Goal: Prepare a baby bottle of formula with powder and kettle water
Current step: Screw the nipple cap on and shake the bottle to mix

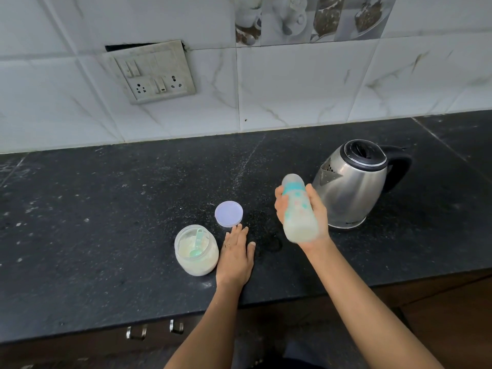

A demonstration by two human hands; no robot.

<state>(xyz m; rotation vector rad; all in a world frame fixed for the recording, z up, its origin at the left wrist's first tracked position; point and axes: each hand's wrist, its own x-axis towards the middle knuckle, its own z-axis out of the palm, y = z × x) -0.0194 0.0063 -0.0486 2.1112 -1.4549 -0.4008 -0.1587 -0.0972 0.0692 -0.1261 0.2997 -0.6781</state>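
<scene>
The right hand (306, 217) is closed around the baby bottle (298, 209) and holds it in the air above the black counter (106, 209), near the middle of its width and in front of the kettle. The bottle is tilted, its capped top with the teal ring pointing up and away toward the wall, its bottom toward the person; a pale milky liquid fills the lower part, and the outline is a little blurred. The left hand (235, 255) lies flat and open on the counter with the palm down, the fingers stretched, a ring on one finger, holding nothing. Just to the left of this hand stands the open powder jar (196, 250), close to the front edge of the counter, with white powder and a green scoop (197, 245) inside it. The round jar lid (229, 213) lies flat on the counter just beyond the fingertips; I cannot tell whether they touch it. The steel kettle (354, 185) stands toward the right side of the counter, its lid shut, spout to the left and black handle to the right. On the tiled wall behind there is a switch board (154, 73).
</scene>
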